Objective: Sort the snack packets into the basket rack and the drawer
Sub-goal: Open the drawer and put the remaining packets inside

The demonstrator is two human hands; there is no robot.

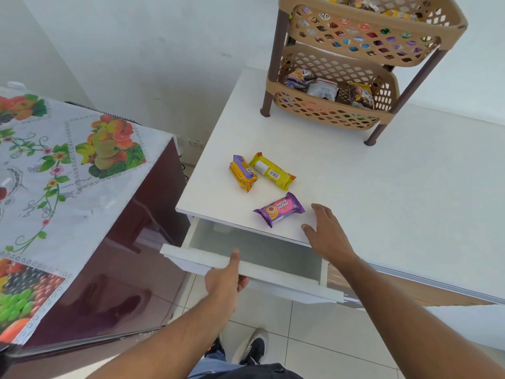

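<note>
My left hand [225, 280] grips the front panel of the drawer [254, 272], thumb on its top edge and fingers curled underneath; the drawer is pulled out and I see nothing in the part of it that shows. My right hand [326, 236] is open and holds nothing, palm down at the tabletop's [382, 187] front edge, fingers spread. Just beyond its fingertips, apart from them, lies the purple packet [279, 209]. Farther back and to the left lie the yellow-and-purple packet [242, 172] and the yellow packet [272, 170], close together, possibly touching at one corner, though I can't be sure from here. Well behind them, at the back of the tabletop, stands the basket rack [352, 64], both tiers holding snack packets. To my left is a cabinet under a fruit-print cloth [62, 170].
</note>
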